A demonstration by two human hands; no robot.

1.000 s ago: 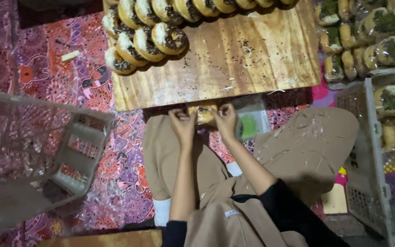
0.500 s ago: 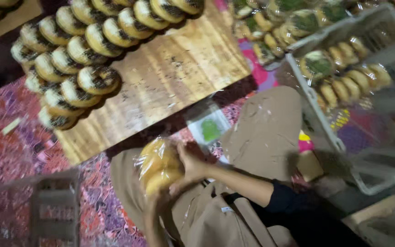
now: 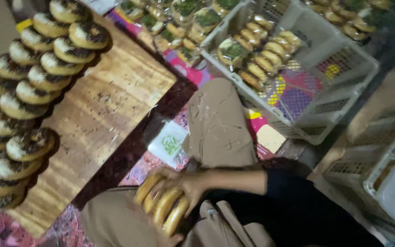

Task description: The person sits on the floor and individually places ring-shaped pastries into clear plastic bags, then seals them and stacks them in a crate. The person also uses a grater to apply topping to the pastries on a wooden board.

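Note:
My right hand [image 3: 186, 182] reaches in from the right in a black sleeve and grips a clear pack of long golden buns [image 3: 161, 208] over my lap. Only a sliver of my left hand [image 3: 173, 238] shows under the pack at the bottom edge; its grip is hidden. I sit cross-legged in tan trousers, one knee [image 3: 218, 123] pointing away from me. Left of the pack lies a wooden board [image 3: 115, 100] carrying overlapping rows of round buns with dark sprinkles [image 3: 33, 87].
A grey plastic crate [image 3: 298, 126] beyond my knee holds packed buns [image 3: 261, 50]. More packs with green topping [image 3: 184, 18] lie at the top. A small stack of clear bags with green print [image 3: 170, 144] lies on the patterned mat. White crates [image 3: 389, 183] stand at the right.
Both hands worked on the pack a second ago. The view has since swung right and the pack has dropped lower over my lap, the right hand closed over it.

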